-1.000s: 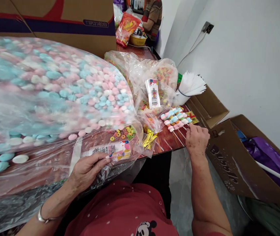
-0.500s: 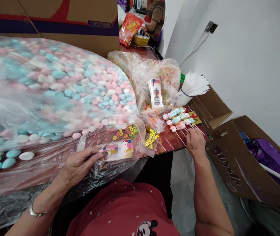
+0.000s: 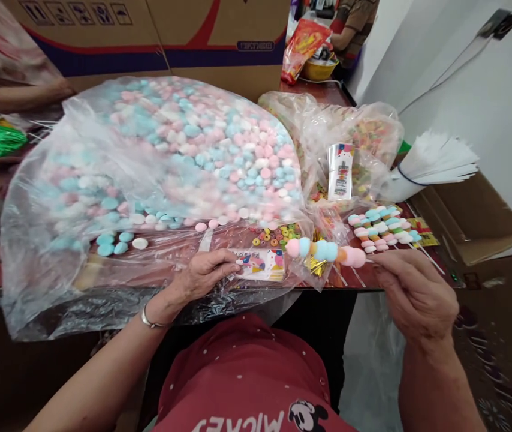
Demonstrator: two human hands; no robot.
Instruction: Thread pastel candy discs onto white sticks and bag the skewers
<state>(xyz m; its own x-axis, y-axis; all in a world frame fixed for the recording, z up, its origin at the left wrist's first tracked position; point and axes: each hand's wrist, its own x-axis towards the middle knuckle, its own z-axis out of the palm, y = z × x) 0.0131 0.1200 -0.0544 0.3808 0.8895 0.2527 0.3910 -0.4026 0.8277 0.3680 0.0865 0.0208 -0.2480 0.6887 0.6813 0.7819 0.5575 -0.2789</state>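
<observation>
In front of the big bag (image 3: pixel 220 150), our left hand (image 3: pixel 206 273) has its grip pinched on the wrappers (image 3: pixel 265 266), glossy with bright shapes; we'd expect them thin, slippery and best taken by an edge. Off the bag's near right corner, our candy skewer (image 3: pixel 323 251), pink, blue and orange, looks light and squashy; our right hand (image 3: pixel 422 294) has its grip closed on the bare stick end, the kindest hold.
</observation>
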